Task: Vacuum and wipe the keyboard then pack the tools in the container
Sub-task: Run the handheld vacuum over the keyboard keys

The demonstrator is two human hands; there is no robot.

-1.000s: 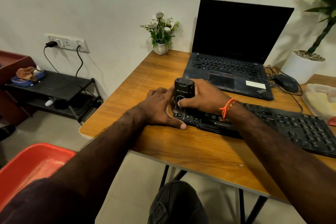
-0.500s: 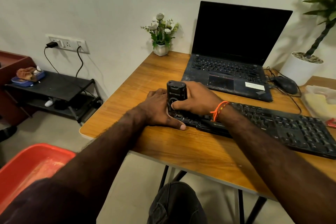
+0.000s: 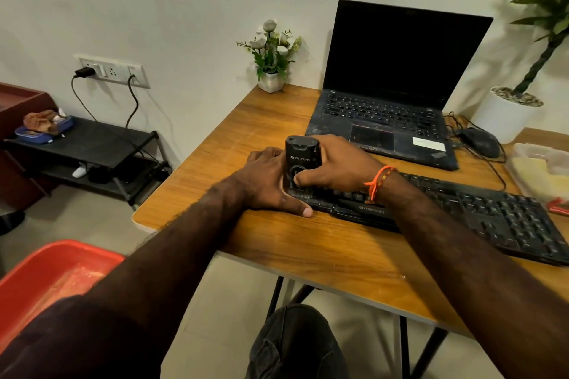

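The vacuuming step looks to be in hand, with wiping and packing not yet done. The right hand is curled round a small black handheld vacuum, thumb on its front face, holding it upright on the left end of the black keyboard. The vacuum's long axis stands near vertical, its lower end on the keys and its capped top tilted slightly away from the person. The left hand lies flat with fingers straight on the worktop, pressed against the keyboard's left edge and steadying it.

The keyboard's long axis runs from that left hand towards the right edge of view, angling nearer the person as it goes. It sits in front of the open laptop.

Next, the vacuum probably needs drawing along the key rows towards the keyboard's far right end, kept upright and in contact, while the left hand stops the keyboard from sliding.
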